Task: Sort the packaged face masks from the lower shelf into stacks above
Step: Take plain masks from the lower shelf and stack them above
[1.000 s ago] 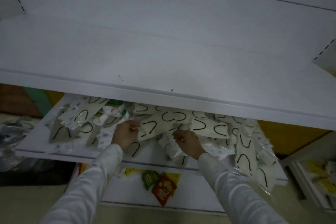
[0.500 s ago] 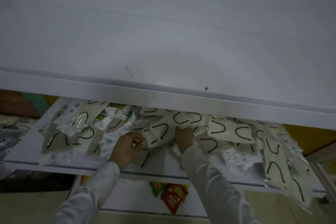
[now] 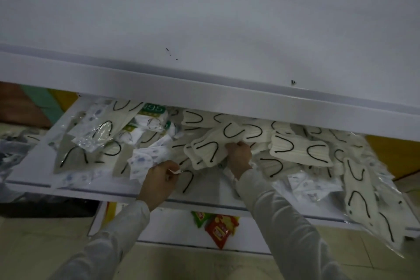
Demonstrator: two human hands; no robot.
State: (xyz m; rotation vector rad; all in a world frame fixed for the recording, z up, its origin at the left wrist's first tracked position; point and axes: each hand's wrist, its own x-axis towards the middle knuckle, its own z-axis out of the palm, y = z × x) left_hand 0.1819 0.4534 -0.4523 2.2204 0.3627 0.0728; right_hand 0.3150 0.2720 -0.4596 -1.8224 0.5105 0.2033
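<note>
Several packaged face masks lie in a loose heap on the lower shelf [image 3: 31,173]: cream ones with black ear loops [image 3: 300,150], blue-patterned ones [image 3: 145,161] and green-labelled ones [image 3: 154,110]. My left hand [image 3: 159,182] has its fingers curled and pinches the edge of a clear mask packet near the shelf's front. My right hand [image 3: 238,154] grips a bunch of cream masks [image 3: 211,148] in the middle of the heap. The white upper shelf [image 3: 204,18] fills the top of the view and carries nothing that I can see.
Masks hang over the lower shelf's right front edge [image 3: 372,216]. Red and green snack packets [image 3: 218,227] lie on a lower white board. A dark pile [image 3: 13,150] sits to the left. Tiled floor lies below.
My right hand has moved up and back into the heap and closed on cream masks. My left hand has slid slightly toward the front edge. The view has come closer.
</note>
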